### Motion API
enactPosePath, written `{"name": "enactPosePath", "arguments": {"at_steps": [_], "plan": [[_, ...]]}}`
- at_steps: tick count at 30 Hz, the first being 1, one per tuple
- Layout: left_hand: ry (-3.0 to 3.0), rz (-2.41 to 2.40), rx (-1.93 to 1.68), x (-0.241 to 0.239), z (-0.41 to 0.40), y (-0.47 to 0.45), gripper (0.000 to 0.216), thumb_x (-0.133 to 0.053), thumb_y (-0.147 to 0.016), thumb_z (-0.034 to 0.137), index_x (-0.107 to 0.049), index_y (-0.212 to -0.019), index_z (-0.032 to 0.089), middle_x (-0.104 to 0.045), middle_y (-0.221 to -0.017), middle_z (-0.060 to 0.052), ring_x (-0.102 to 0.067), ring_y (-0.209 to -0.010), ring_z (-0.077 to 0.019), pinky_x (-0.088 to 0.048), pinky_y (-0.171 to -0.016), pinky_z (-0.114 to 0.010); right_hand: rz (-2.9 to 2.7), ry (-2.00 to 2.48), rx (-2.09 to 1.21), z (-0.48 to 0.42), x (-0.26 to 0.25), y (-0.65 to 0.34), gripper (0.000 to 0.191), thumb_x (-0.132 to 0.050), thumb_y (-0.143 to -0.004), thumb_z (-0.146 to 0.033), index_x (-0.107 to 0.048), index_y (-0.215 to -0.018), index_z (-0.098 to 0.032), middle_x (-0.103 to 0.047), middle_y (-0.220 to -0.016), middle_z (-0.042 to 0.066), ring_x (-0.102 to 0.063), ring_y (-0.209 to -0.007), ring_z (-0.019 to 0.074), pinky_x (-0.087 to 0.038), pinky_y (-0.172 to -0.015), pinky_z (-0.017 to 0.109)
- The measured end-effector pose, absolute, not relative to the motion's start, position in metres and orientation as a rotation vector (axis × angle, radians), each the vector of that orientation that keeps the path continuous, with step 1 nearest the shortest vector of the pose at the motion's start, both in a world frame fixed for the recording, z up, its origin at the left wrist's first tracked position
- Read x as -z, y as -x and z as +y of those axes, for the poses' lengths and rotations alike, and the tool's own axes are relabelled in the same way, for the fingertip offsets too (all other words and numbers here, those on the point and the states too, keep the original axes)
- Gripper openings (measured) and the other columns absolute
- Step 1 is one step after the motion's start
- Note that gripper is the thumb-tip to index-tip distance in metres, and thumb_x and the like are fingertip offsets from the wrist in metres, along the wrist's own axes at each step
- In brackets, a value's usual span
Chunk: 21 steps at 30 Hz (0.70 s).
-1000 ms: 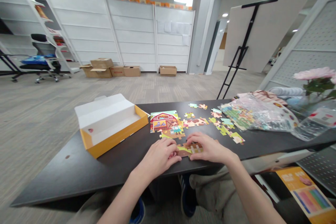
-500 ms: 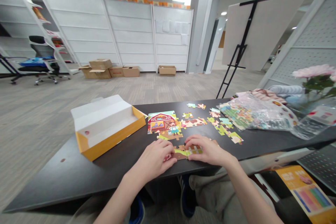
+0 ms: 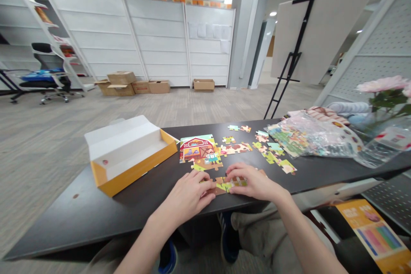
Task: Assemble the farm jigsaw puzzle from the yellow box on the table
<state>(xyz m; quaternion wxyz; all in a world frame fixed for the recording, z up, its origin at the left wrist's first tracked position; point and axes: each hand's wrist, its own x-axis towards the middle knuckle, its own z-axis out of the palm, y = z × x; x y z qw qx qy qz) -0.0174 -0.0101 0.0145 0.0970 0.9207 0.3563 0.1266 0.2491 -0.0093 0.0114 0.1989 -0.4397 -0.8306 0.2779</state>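
Note:
At the near edge of the black table, my left hand (image 3: 193, 191) bends its fingers over the left end of a low row of puzzle pieces (image 3: 221, 186), hiding the part it grips. My right hand (image 3: 253, 182) curls its thumb and fingers around a green and brown puzzle piece (image 3: 239, 181) at the right of that row. Just beyond lies a joined puzzle section with a red barn (image 3: 199, 149). A joined strip with a brown-and-white cow (image 3: 236, 148) extends to its right. Several loose pieces (image 3: 275, 149) lie further right.
An open yellow box (image 3: 138, 171) with a white inside stands left on the table (image 3: 80, 218). Clear plastic bags (image 3: 316, 139) and pink flowers (image 3: 383, 84) are at the right. Behind the table stands a black easel (image 3: 290, 66); cardboard boxes (image 3: 121, 83) rest on the floor.
My left fingers have closed further over the row's left end, covering a reddish patch that showed before. The right hand stays nearly in place. The camera view has shifted slightly.

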Motion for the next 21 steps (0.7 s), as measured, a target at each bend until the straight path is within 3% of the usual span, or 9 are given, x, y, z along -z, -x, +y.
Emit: {"name": "enactPosePath", "arguments": {"at_steps": [9, 11, 15, 21], "plan": [[-2.721, 1.051, -0.387, -0.014, -0.011, 0.011, 0.018, -0.056, -0.098, 0.034, -0.071, -0.101, 0.025, -0.065, -0.110, -0.005, -0.059, -0.105, -0.0227, -0.049, -0.090, -0.036, -2.347, 1.228, -0.745, -0.011, -0.013, -0.245, 0.024, -0.074, -0.086, -0.036, -0.074, -0.107, -0.025, -0.064, -0.120, 0.007, -0.059, -0.114, 0.0242, -0.046, -0.102, 0.039], [-2.685, 1.016, -0.413, -0.014, -0.010, 0.017, 0.018, -0.060, -0.096, 0.033, -0.071, -0.109, 0.027, -0.064, -0.116, -0.005, -0.059, -0.108, -0.0229, -0.050, -0.094, -0.036, -2.346, 1.217, -0.740, -0.010, -0.013, -0.245, 0.026, -0.073, -0.086, -0.038, -0.073, -0.109, -0.025, -0.064, -0.120, 0.007, -0.059, -0.113, 0.0244, -0.046, -0.101, 0.039], [-2.556, 1.045, -0.497, -0.012, -0.007, 0.052, 0.044, -0.069, -0.089, 0.038, -0.061, -0.131, 0.027, -0.060, -0.135, -0.008, -0.055, -0.123, -0.0257, -0.047, -0.105, -0.040, -2.341, 1.198, -0.759, -0.010, -0.011, -0.247, 0.027, -0.072, -0.087, -0.042, -0.072, -0.109, -0.025, -0.063, -0.123, 0.008, -0.058, -0.116, 0.0252, -0.046, -0.104, 0.040], [-2.395, 1.286, -0.451, -0.013, -0.009, 0.115, 0.048, -0.080, -0.078, 0.043, -0.067, -0.120, 0.025, -0.064, -0.127, -0.007, -0.059, -0.119, -0.0267, -0.049, -0.104, -0.040, -2.331, 1.235, -0.792, -0.009, -0.007, -0.252, 0.026, -0.068, -0.089, -0.046, -0.073, -0.106, -0.026, -0.062, -0.128, 0.009, -0.059, -0.118, 0.0263, -0.044, -0.105, 0.041]]}}
